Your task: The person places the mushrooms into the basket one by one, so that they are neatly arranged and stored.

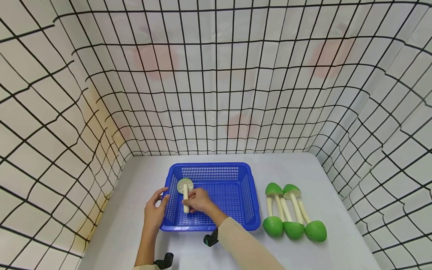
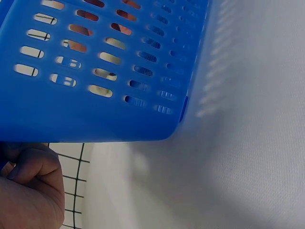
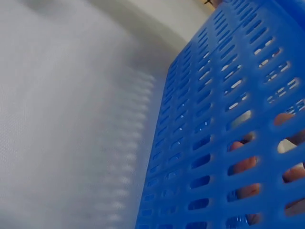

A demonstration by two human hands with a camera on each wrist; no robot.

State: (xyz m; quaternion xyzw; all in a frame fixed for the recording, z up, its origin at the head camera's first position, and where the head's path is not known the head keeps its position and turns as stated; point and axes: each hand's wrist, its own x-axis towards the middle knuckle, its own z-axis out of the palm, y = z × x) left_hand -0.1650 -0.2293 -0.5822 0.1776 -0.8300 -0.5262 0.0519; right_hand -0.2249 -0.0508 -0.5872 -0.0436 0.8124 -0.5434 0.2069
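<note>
Inside the blue plastic basket (image 1: 233, 202), a toy mushroom (image 1: 185, 187) lies along the left side, its pale gilled underside facing up and its white stem toward the person. My right hand (image 1: 200, 200) reaches over the near rim and pinches that stem between thumb and fingers. At the basket's left rim, my left hand (image 1: 156, 210) grips the edge with curled fingers. The left wrist view shows the curled fingers (image 2: 40, 167) against the rim, beside the slotted wall. Through the slots in the right wrist view, parts of the right hand's fingers (image 3: 245, 164) show.
Right of the basket, several green-capped toy mushrooms (image 1: 293, 230) lie on the white table (image 1: 135, 176), packed side by side with caps at alternating ends. Black grid netting (image 1: 216, 93) over white sheeting encloses the table's back and sides.
</note>
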